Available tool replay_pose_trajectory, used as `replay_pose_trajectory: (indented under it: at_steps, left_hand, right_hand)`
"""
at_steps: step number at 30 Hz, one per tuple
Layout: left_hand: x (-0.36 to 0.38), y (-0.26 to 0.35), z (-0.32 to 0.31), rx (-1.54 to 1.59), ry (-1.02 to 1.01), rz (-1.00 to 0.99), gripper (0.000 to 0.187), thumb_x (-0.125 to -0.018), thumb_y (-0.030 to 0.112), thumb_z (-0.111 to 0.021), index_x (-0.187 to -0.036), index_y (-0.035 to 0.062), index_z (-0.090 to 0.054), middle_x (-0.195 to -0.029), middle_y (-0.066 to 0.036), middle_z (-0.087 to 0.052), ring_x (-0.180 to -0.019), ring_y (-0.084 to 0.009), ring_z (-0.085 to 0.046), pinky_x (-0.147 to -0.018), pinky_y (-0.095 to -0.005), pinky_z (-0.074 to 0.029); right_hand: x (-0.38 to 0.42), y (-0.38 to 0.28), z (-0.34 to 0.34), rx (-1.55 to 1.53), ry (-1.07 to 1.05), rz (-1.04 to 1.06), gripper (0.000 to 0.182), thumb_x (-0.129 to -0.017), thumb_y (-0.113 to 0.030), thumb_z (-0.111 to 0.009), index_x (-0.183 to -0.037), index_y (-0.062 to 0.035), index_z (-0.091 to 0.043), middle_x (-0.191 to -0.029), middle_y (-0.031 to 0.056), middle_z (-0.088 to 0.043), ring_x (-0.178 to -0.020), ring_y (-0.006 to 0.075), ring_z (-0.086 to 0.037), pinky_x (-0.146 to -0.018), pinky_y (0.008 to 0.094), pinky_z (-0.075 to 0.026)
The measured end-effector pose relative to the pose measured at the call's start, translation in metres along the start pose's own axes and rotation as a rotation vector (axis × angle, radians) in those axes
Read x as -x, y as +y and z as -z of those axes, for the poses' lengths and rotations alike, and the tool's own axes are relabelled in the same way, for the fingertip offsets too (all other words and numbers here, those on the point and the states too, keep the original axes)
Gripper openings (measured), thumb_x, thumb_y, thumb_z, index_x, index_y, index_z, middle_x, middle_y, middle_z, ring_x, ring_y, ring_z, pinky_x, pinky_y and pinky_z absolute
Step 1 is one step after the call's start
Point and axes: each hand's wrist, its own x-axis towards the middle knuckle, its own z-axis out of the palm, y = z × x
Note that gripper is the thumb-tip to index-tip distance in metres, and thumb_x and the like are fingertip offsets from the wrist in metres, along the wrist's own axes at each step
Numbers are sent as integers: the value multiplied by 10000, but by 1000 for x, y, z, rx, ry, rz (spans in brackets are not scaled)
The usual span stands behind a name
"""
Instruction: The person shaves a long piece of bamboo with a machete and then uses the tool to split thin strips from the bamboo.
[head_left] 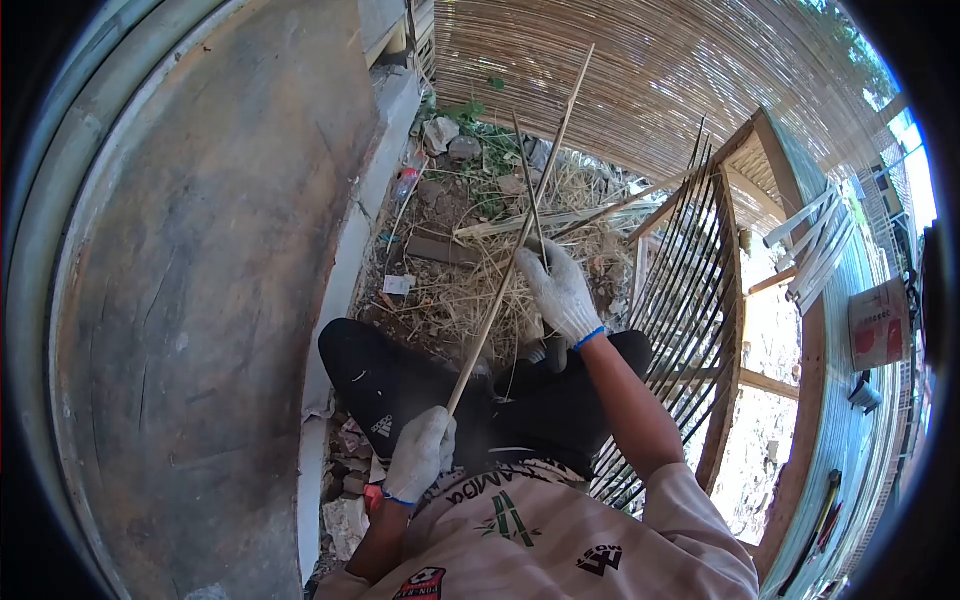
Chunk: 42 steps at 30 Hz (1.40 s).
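My left hand, in a white knit glove, is closed around the lower end of a long bamboo strip at my lap. The strip slants up and away to the right, past my other hand. My right hand, gloved in white with a blue cuff, is closed beside the strip's middle. From its fingers a thin dark strip points upward and crosses the bamboo; I cannot tell if it is a blade or a split piece. Both hands are over my bent legs in black trousers.
Straw-like shavings, rubble and a brick cover the ground ahead. A large worn panel stands at left. To the right are a slatted wooden frame, dark thin rods and a box. A bamboo screen rises behind.
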Motion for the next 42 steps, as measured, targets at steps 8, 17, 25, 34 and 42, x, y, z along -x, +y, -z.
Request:
replay_pose_trajectory:
  at_steps: [8, 17, 25, 34, 42]
  left_hand:
    - [-16, -11, -13, 126, 115, 66, 374, -1135, 406, -496, -891, 131, -565, -624, 66, -432, -475, -52, -365, -437, -252, -290]
    - [-35, 0, -21, 75, 196, 66, 395, -1136, 403, -479, -910, 93, -575, -608, 37, -450, -457, -77, -390, -420, -272, -319]
    - [-32, -2, -15, 49, 204, 49, 372, -1124, 405, -523, -899, 113, -583, -627, 53, -454, -460, -63, -393, -414, -258, -310]
    - [-19, 6, -12, 100, 102, 34, 342, -1133, 392, -507, -932, 126, -580, -629, 77, -438, -461, -34, -371, -425, -233, -298]
    - [0, 4, -6, -30, 30, -97, 350, -1132, 384, -509, -932, 107, -587, -644, 79, -446, -509, -23, -391, -454, -223, -313]
  right_hand:
    - [93, 23, -2, 254, -487, 125, 680, -1069, -345, -580, -1660, -124, -327, -1100, 238, -737, -1011, 431, -725, -879, 484, -566]
    - [137, 11, -17, 414, -650, 257, 624, -1059, -379, -596, -1622, -172, -424, -973, 190, -697, -888, 411, -716, -756, 506, -578]
    - [131, -2, -19, 482, -661, 265, 614, -1050, -400, -607, -1612, -213, -446, -942, 173, -689, -847, 389, -723, -714, 503, -577]
    - [113, -10, -12, 519, -597, 241, 589, -1039, -418, -617, -1578, -222, -484, -1150, 161, -707, -938, 373, -743, -741, 476, -614]
    - [76, 8, 5, 395, -332, 239, 569, -1065, -358, -578, -1594, -187, -458, -1011, 215, -719, -913, 424, -716, -807, 514, -570]
